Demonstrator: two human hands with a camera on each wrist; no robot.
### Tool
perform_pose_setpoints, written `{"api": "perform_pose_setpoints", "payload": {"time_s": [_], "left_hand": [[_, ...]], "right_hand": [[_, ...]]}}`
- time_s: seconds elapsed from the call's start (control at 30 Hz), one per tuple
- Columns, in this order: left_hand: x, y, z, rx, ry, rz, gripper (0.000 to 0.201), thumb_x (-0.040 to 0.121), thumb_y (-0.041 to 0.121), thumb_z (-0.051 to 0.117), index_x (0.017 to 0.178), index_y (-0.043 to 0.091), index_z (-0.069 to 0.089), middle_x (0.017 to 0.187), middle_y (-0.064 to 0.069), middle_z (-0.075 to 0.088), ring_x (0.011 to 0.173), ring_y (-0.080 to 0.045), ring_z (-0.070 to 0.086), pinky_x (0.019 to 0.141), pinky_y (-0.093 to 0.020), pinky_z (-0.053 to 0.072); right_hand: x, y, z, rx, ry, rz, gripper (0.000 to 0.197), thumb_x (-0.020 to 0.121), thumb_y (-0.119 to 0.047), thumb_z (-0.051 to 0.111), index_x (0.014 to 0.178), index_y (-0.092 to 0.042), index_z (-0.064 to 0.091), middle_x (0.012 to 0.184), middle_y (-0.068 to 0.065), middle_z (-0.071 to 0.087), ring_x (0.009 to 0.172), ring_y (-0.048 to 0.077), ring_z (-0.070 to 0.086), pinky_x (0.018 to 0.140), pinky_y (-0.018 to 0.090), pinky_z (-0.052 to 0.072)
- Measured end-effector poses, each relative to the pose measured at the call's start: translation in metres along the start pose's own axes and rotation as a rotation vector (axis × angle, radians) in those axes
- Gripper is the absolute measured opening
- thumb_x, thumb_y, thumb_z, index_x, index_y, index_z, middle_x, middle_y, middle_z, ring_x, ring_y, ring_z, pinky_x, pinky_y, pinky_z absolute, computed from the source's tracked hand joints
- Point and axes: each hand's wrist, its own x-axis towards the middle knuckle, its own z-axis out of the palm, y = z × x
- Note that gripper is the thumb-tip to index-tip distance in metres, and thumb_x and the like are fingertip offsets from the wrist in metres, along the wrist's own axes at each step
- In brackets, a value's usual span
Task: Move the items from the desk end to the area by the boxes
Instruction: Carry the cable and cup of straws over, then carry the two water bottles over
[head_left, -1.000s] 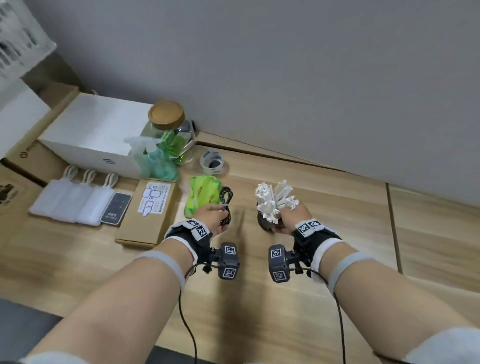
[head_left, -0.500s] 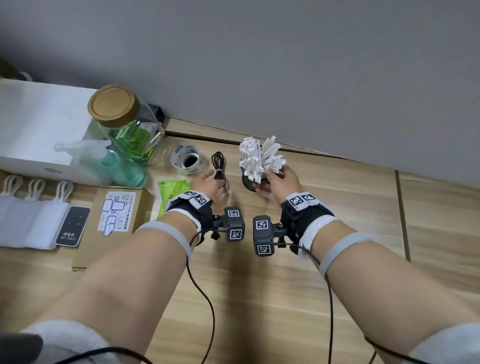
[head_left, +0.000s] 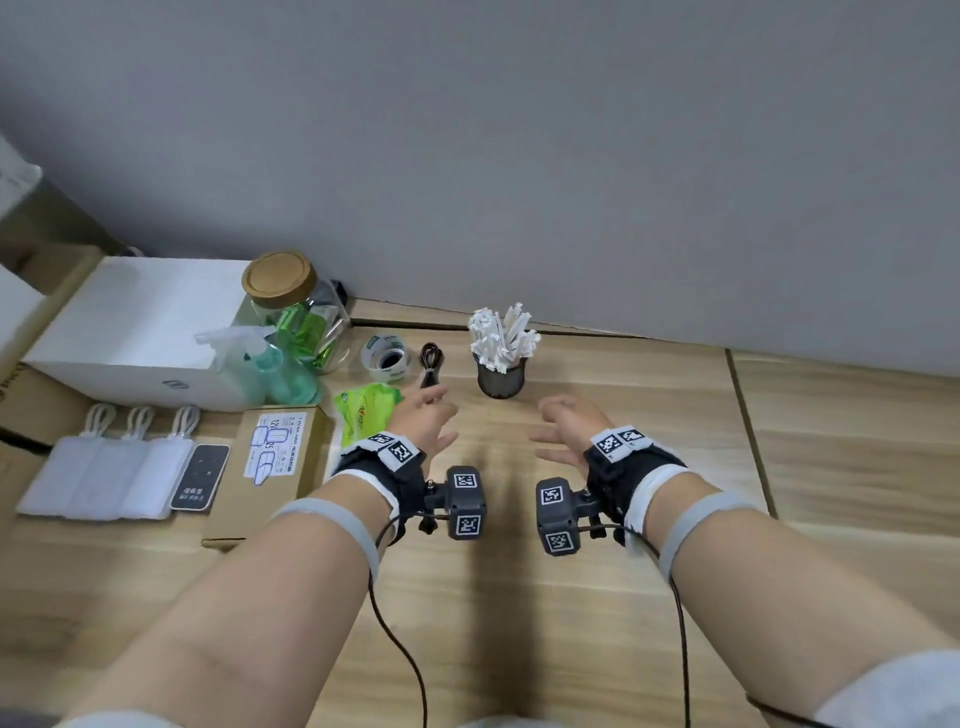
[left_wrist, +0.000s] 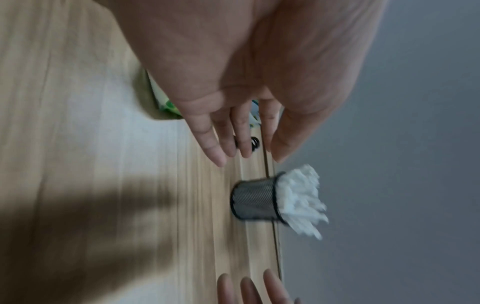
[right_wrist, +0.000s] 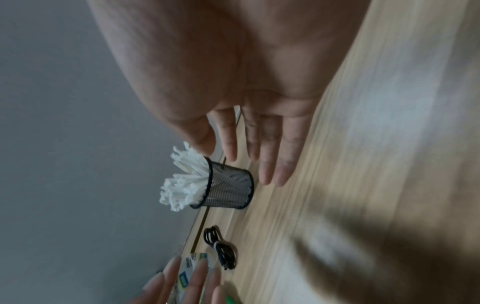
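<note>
Now both hands hang empty with fingers loosely spread, the left hand (head_left: 423, 421) just short of the coiled black cable (head_left: 430, 364), the right hand (head_left: 569, 423) near the mesh cup of white sticks (head_left: 500, 358). Cup and cable stand near the table's (head_left: 597, 597) far edge, right of the white box (head_left: 135, 332). The likely risk is a fingertip clipping the top-heavy cup and scattering its sticks. Open room lies toward the near edge; the left end is crowded.

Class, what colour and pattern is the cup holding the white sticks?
Black wire mesh cup, clearest in the right wrist view.
</note>
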Motion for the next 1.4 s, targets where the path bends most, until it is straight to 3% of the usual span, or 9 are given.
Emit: {"api": "perform_pose_setpoints", "payload": {"time_s": [0.17, 0.33, 0.57, 0.67, 0.8, 0.93, 1.13, 1.3, 1.4], "left_hand": [[-0.055, -0.017, 0.051, 0.008, -0.227, 0.021, 0.031, 0.093, 0.007, 0.059, 0.123, 0.015, 0.061, 0.121, -0.011, 0.063, 0.112, -0.022, 0.060, 0.091, -0.038, 0.050], [-0.119, -0.046, 0.130, 0.090, -0.445, 0.010, 0.026, 0.094, 0.008, 0.058, 0.120, 0.016, 0.061, 0.117, -0.009, 0.067, 0.112, -0.024, 0.063, 0.085, -0.035, 0.051], [-0.221, -0.083, 0.240, 0.289, -0.692, 0.044, 0.021, 0.090, 0.006, 0.062, 0.107, 0.017, 0.064, 0.101, -0.005, 0.067, 0.088, -0.019, 0.065, 0.070, -0.030, 0.052], [-0.260, -0.103, 0.290, 0.377, -0.762, 0.083, 0.016, 0.090, 0.006, 0.062, 0.104, 0.015, 0.064, 0.088, -0.003, 0.063, 0.076, -0.016, 0.061, 0.069, -0.030, 0.050], [-0.313, -0.139, 0.371, 0.509, -0.804, 0.114, 0.013, 0.095, 0.006, 0.054, 0.091, 0.015, 0.062, 0.076, 0.000, 0.052, 0.066, -0.014, 0.050, 0.066, -0.029, 0.048], [-0.368, -0.191, 0.466, 0.562, -0.808, 0.086, 0.019, 0.093, 0.001, 0.048, 0.087, 0.012, 0.061, 0.075, -0.003, 0.047, 0.064, -0.015, 0.045, 0.067, -0.030, 0.047], [-0.452, -0.273, 0.580, 0.611, -0.854, 0.020, 0.015, 0.093, 0.005, 0.050, 0.088, 0.012, 0.062, 0.067, -0.001, 0.046, 0.058, -0.015, 0.044, 0.064, -0.028, 0.048], [-0.477, -0.286, 0.637, 0.575, -0.808, 0.027, 0.022, 0.090, 0.002, 0.045, 0.088, 0.013, 0.064, 0.071, -0.002, 0.047, 0.063, -0.015, 0.049, 0.060, -0.028, 0.049], [-0.472, -0.286, 0.663, 0.546, -0.782, 0.028, 0.024, 0.089, 0.003, 0.044, 0.092, 0.013, 0.065, 0.072, -0.002, 0.046, 0.064, -0.015, 0.049, 0.059, -0.027, 0.048]], "right_hand": [[-0.073, 0.020, -0.059, -0.054, 0.084, -0.059, 0.029, 0.099, -0.015, 0.047, 0.126, -0.009, 0.056, 0.130, 0.006, 0.055, 0.103, 0.024, 0.066, 0.079, 0.036, 0.059], [-0.152, 0.058, -0.146, -0.027, 0.276, -0.094, 0.027, 0.098, -0.016, 0.049, 0.122, -0.007, 0.058, 0.126, 0.009, 0.056, 0.095, 0.023, 0.067, 0.072, 0.033, 0.058], [-0.254, 0.116, -0.273, 0.192, 0.586, -0.184, 0.026, 0.096, -0.005, 0.045, 0.116, -0.003, 0.062, 0.108, 0.013, 0.061, 0.088, 0.028, 0.065, 0.081, 0.040, 0.054], [-0.285, 0.143, -0.324, 0.254, 0.658, -0.212, 0.024, 0.096, -0.006, 0.045, 0.110, -0.006, 0.064, 0.105, 0.012, 0.062, 0.084, 0.027, 0.064, 0.076, 0.037, 0.054], [-0.319, 0.185, -0.403, 0.328, 0.711, -0.236, 0.020, 0.097, -0.008, 0.046, 0.105, -0.009, 0.064, 0.100, 0.012, 0.061, 0.074, 0.022, 0.061, 0.063, 0.031, 0.051], [-0.357, 0.233, -0.498, 0.381, 0.742, -0.220, 0.017, 0.099, -0.010, 0.047, 0.102, -0.010, 0.063, 0.102, 0.011, 0.063, 0.076, 0.022, 0.062, 0.065, 0.032, 0.050], [-0.419, 0.290, -0.631, 0.404, 0.843, -0.158, 0.024, 0.099, -0.014, 0.046, 0.113, -0.008, 0.064, 0.099, 0.008, 0.064, 0.071, 0.017, 0.061, 0.060, 0.026, 0.049], [-0.435, 0.298, -0.693, 0.363, 0.864, -0.138, 0.018, 0.097, -0.015, 0.048, 0.097, -0.017, 0.066, 0.098, 0.006, 0.067, 0.075, 0.018, 0.066, 0.062, 0.027, 0.052], [-0.428, 0.291, -0.719, 0.342, 0.849, -0.128, 0.020, 0.098, -0.014, 0.047, 0.106, -0.011, 0.065, 0.099, 0.009, 0.066, 0.072, 0.017, 0.064, 0.062, 0.027, 0.051]]}}
